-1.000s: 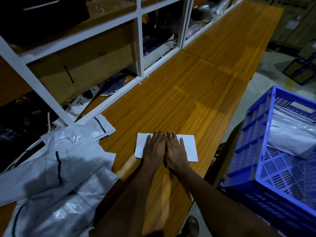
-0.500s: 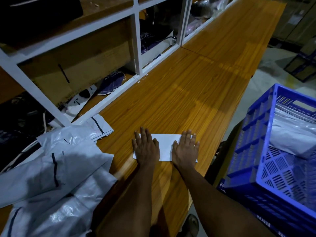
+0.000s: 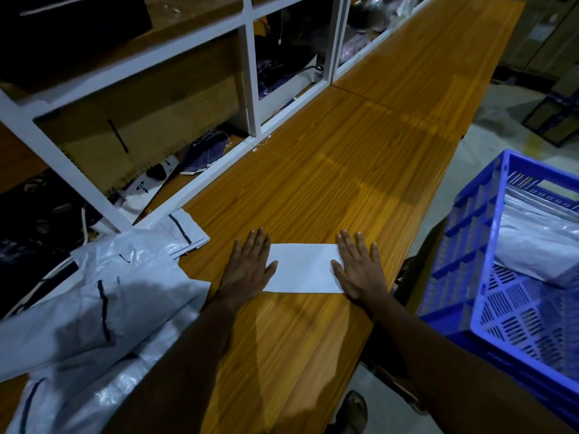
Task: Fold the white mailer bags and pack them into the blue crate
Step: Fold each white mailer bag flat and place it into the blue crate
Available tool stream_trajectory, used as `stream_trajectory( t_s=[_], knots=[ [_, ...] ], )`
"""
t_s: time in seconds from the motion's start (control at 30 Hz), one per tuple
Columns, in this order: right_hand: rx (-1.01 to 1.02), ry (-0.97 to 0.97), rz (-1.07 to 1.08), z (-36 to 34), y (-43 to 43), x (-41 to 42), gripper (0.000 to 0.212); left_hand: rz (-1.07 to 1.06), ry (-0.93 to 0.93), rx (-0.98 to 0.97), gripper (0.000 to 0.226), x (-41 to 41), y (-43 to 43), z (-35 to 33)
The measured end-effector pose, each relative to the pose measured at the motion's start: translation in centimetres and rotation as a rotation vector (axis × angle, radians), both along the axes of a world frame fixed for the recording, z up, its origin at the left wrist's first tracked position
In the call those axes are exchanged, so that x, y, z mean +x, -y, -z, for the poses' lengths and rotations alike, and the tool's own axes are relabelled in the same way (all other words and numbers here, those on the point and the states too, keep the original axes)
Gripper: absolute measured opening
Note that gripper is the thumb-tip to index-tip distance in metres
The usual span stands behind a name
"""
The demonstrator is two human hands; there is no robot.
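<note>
- Found folded mailer bag (image 3: 302, 267) lying flat on the wooden worktop (image 3: 344, 170), close to its near edge, at 6 o'clock of the view; long side running from 9 to 3 o'clock.
- Noted left hand (image 3: 247, 267) palm down on the bag's 9 o'clock end, fingers (image 3: 257, 242) straight, pointing to 12 o'clock, thumb spread toward 3 o'clock over the white surface.
- Noted right hand (image 3: 360, 270) palm down on the bag's 3 o'clock end, fingers (image 3: 357, 245) straight and slightly fanned, thumb toward 9 o'clock.
- Recorded nothing gripped by either hand; both pressing flat, with a bare strip of bag between them.
- Recorded both forearms extended from 6 o'clock, converging slightly toward the bag.
- Logged blue crate (image 3: 488, 233) off the worktop at 3 to 4 o'clock, with a white packed bag (image 3: 539, 245) inside.
- Logged heap of unfolded mailer bags (image 3: 109, 292) at 8 o'clock, just beside the left forearm.
- Logged white shelf frame (image 3: 250, 73) along the worktop's far side at 10 to 12 o'clock.
</note>
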State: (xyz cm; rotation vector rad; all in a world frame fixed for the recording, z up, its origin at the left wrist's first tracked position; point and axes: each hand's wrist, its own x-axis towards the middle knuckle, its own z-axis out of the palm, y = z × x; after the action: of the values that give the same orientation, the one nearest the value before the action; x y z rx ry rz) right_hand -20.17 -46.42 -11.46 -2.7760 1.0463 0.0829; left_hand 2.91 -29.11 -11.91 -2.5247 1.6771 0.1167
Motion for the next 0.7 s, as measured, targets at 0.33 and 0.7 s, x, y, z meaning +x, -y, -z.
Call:
stream_trajectory(
  t_s=[0.33, 0.7],
  knots=[
    [-0.053, 0.150, -0.130, -1.8, -4.9, 4.5, 0.059, 0.115, 0.043, -0.077, 0.056, -5.5, 3.8, -2.0],
    [0.001, 0.028, -0.091, -0.4, -2.5, 2.0, 0.086, 0.104, -0.048, -0.087, 0.064, -2.9, 1.3, 0.6]
  ],
)
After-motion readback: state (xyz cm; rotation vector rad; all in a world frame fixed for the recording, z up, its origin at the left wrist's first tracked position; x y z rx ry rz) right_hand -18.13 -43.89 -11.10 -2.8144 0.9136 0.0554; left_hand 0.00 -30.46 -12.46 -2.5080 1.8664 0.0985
